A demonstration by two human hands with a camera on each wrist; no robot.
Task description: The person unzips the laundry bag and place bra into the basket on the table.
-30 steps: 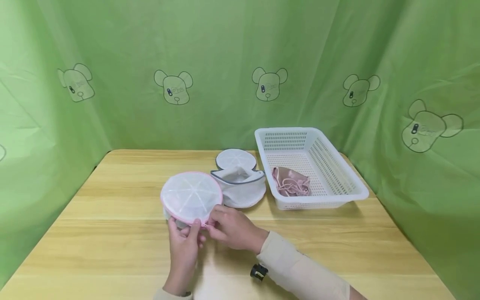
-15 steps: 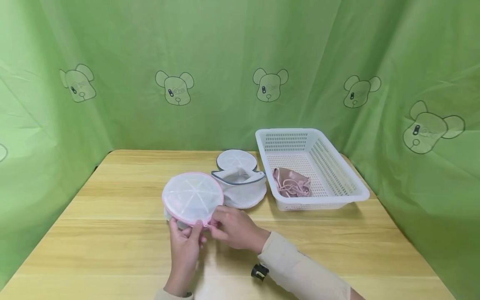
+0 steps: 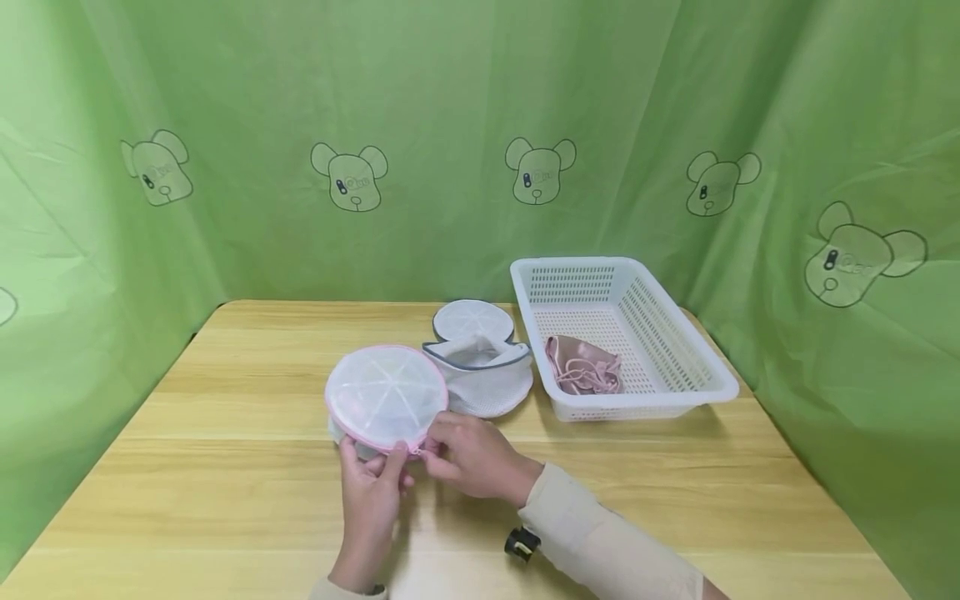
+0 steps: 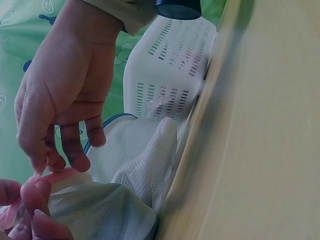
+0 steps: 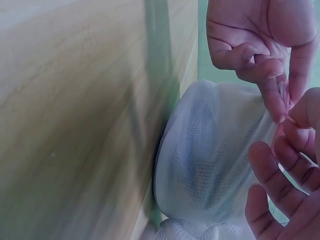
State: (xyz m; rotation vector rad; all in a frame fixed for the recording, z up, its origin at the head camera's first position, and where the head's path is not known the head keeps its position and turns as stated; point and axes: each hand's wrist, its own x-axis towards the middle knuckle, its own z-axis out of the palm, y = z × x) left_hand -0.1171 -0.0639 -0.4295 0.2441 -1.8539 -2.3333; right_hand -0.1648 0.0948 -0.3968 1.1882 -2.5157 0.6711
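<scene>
1. Slight movement only: since a second ago, both hands and the pink-rimmed mesh bag (image 3: pixel 386 396) have edged a little to the right.
2. Left hand (image 3: pixel 367 496): its thumb lies on top of the bag's near rim, fingers underneath, pinching it.
3. Right hand (image 3: pixel 476 458): thumb and forefinger pinch a small pink zipper pull (image 3: pixel 417 452), just beside the left thumb.
4. That round bag stands upright directly in front of the left fingers, its pale lid lying over the top; something bluish shows dimly through the mesh.
5. Beyond the right fingers, near them, sits a white mesh bag with dark trim (image 3: pixel 487 392), its lid folded back.
6. Well to the right of the fingers, a white plastic basket (image 3: pixel 645 400) holds a shiny pink pouch (image 3: pixel 581 360).
7. Beneath the fingers runs a wood-grain counter (image 3: pixel 225 500).
</scene>
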